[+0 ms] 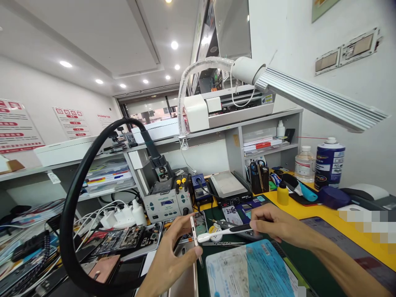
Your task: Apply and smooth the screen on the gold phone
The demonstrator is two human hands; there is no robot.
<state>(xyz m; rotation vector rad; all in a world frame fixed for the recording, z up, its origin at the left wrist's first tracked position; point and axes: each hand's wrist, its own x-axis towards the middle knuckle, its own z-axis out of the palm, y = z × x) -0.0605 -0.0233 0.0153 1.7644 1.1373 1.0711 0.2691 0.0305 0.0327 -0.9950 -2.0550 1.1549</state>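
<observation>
A yellow workbench (pixel 297 211) carried a dark green mat (pixel 312 264). Above it, the left hand (pixel 167 268) gripped an opened silver-framed smartphone (pixel 198 229) on edge; the right hand (pixel 275 222) pinched a slim white-and-black pen-shaped tool (pixel 225 232), its white end reaching the phone.

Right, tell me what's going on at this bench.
A person sits at a cluttered electronics repair bench. Their left hand grips a smartphone upright on its edge, while their right hand holds a white-and-black pen-like tool with its white end at the phone. Below the hands lies a green mat, and a soldering or rework station stands behind them.
</observation>
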